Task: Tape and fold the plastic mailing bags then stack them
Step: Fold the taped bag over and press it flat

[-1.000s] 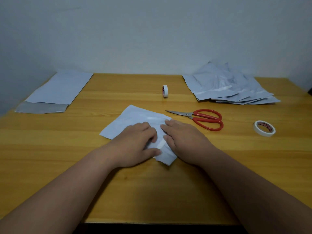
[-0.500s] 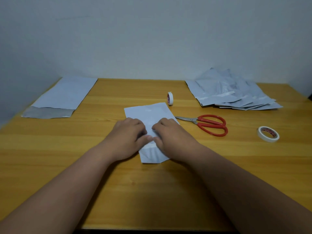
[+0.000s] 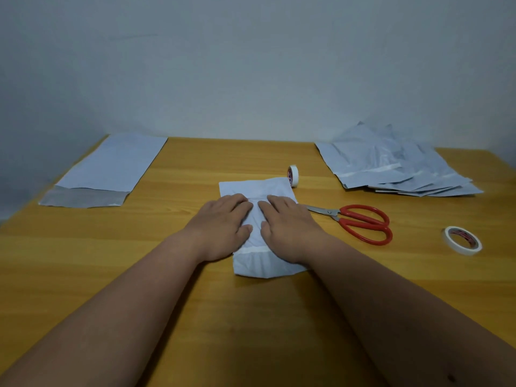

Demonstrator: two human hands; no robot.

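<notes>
Folded mailing bag: pale grey-white plastic, creased, a white tape strip across its near end; laid at the middle of the wooden table. It is pressed flat under the left hand and right hand, fingers straight, nothing gripped. Red printing on the upright tape roll and flat tape roll cannot be read. Red-handled scissors lie just right of the bag.
</notes>
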